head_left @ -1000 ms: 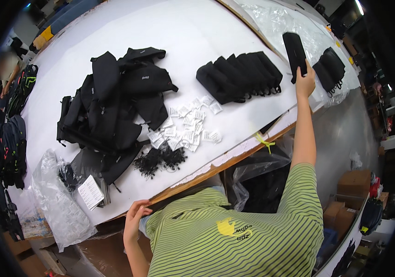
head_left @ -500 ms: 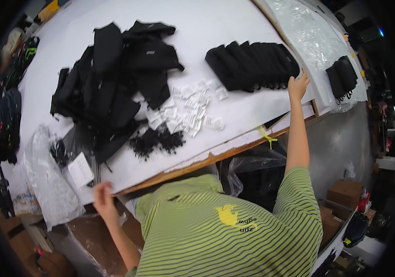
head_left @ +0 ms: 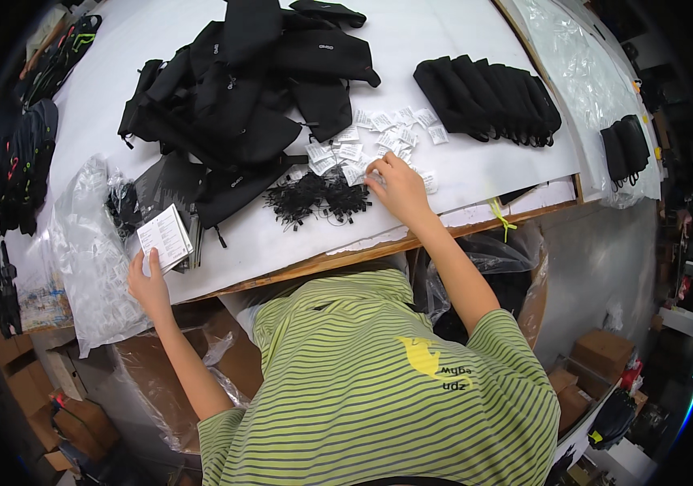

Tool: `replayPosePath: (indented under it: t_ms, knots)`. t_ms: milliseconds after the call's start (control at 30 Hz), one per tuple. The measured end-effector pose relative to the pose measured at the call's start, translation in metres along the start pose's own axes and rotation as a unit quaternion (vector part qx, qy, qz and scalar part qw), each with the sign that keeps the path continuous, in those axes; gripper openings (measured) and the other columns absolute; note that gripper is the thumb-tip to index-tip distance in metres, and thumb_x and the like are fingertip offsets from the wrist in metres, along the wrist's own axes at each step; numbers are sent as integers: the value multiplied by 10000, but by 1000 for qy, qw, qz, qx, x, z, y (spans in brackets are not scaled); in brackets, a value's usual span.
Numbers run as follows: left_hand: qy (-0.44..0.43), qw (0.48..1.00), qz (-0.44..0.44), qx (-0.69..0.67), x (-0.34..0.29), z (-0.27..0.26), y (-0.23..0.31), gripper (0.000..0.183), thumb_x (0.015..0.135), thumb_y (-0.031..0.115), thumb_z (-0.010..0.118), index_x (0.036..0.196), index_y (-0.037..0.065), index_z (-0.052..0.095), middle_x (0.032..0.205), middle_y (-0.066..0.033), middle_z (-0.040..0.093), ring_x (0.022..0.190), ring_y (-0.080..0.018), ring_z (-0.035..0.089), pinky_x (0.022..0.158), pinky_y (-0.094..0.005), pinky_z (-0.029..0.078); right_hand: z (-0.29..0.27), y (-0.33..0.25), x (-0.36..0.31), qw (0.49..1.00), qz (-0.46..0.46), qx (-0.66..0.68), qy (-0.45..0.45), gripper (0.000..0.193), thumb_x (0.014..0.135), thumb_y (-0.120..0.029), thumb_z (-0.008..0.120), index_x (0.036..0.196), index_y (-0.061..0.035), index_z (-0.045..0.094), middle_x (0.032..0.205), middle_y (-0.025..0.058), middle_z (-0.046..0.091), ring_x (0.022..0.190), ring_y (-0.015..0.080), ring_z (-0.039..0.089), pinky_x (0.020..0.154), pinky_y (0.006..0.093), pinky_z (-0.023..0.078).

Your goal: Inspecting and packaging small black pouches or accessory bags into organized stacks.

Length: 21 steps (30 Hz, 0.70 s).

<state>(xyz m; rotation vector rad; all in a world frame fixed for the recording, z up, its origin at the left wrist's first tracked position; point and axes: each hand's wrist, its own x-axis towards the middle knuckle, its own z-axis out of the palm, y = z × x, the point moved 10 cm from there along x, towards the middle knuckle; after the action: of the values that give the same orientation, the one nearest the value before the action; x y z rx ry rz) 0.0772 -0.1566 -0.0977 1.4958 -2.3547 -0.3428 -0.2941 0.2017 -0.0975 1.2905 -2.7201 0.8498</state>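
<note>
My left hand (head_left: pixel 149 285) is closed at the near corner of a stack of white printed cards (head_left: pixel 166 235), its thumb over the edge. Reaching forward, my right hand (head_left: pixel 400 189) has curled fingers with thumb and forefinger pinched at a small white packet (head_left: pixel 355 172) on the near side of a loose pile of printed white packets (head_left: pixel 382 121). Just left of that hand lies a tangle of black tag strings (head_left: pixel 314 199). My fingertips partly cover the packet.
A heap of black zipped pouches (head_left: pixel 237 97) lies behind the cards. Several more pouches (head_left: pixel 488 99) stand in a row at the right. Crumpled clear plastic (head_left: pixel 91 251) sits at the left. The wooden table edge (head_left: pixel 322 264) runs before me.
My right hand has left the row of black pouches and come left to the white packets. My left hand has moved forward onto the card stack. The whole view has shifted.
</note>
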Motion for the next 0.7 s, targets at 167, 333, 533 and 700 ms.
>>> replayPosePath:
  t_ms: [167,333,533,700]
  knots:
    - [111,991,44,62,-15,-19,21,421,870,401,587,1096,48,629,1094,-92,615,1044,-293,529,911,-428,356,-4,12,4,999,37,4,-24,86,795,-147,655,829,-83,609,819,54,552,731,245,582,636,340,458]
    - [100,993,-45,-36,-9,-21,4,299,866,249,630,1015,-5,577,1025,-98,598,946,-233,557,836,-331,412,-13,0,-6,998,35,29,-30,88,795,-148,664,825,-88,608,831,50,556,739,245,585,637,340,459]
    - [75,871,-93,-476,-2,-10,-34,299,874,137,618,1094,-3,471,1078,-104,558,972,-146,534,864,-275,410,7,7,0,997,25,-38,-66,112,788,-174,672,812,-94,598,807,43,554,730,243,594,610,350,465]
    - [68,760,-154,-628,-38,-33,-1,406,837,73,527,1214,-42,433,1182,-149,523,1097,-223,519,951,-342,399,-17,21,-4,997,63,2,-36,112,783,-157,679,816,-91,594,784,53,561,680,244,576,594,332,448]
